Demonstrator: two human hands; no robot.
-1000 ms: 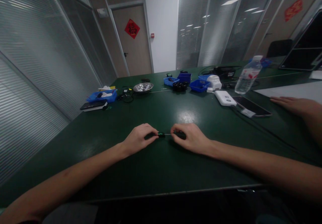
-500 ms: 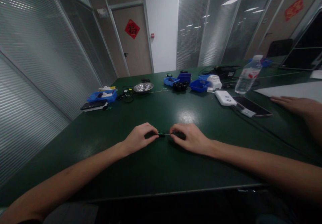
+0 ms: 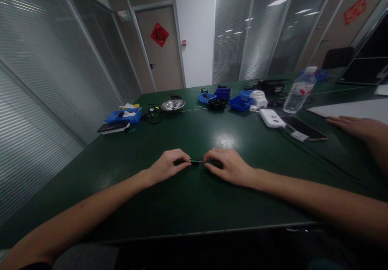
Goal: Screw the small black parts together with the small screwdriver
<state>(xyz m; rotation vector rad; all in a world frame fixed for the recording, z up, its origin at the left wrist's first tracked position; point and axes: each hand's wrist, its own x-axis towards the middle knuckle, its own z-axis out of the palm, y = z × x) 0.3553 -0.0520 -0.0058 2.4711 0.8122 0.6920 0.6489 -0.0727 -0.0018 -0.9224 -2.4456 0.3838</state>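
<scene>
Between the thumb and fingers of my left hand [image 3: 170, 163] is a small dark piece with a green part like a circuit board [image 3: 194, 162], low over the green tabletop [image 3: 157, 213]. From the right, my right hand [image 3: 226, 164] pinches a thin silvery rod [image 3: 201, 162] whose left end meets the dark piece. The rod's other end is hidden in my right fingers, so its kind does not show. Both hands are closed in a pinch, facing each other.
At the back stand a metal bowl [image 3: 173, 106], several blue trays [image 3: 241, 104] and black cables. To the right are a white power bank [image 3: 270, 118], a phone [image 3: 304, 127] and a water bottle [image 3: 300, 91]. Another person's hand [image 3: 360, 128] lies at the right edge. A blue tray [image 3: 138, 117] sits far left.
The fingertips of my right hand have shifted very slightly left, towards the dark piece. My left hand and the other things look the same.
</scene>
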